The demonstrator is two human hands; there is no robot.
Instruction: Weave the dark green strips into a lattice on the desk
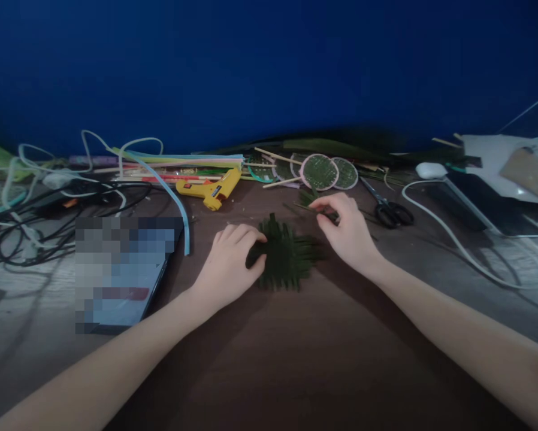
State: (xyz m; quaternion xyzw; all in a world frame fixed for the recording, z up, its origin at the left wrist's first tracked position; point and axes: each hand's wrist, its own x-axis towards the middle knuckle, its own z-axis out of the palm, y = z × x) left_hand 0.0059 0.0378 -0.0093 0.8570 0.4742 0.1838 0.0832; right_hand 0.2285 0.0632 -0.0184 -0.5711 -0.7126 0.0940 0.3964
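Note:
A dark green mat woven from leaf strips (284, 254) lies on the brown tabletop, its loose ends sticking out around the edges. My left hand (233, 257) grips its left edge between thumb and fingers. Just beyond the mat's upper right, my right hand (347, 230) is curled, with thumb and index finger closing on a thin green leaf strip (308, 199). Part of that strip is hidden behind the fingers. Black-handled scissors (392, 214) rest to the right of my right hand.
Behind the mat lie a yellow glue gun (212, 188), round woven fans (319, 172) on sticks, and coloured strips (192, 160). A tablet (129, 275) with a blurred screen is at left, near tangled cables (30, 221). At right are a phone (493, 203) and a white earbud case (431, 171).

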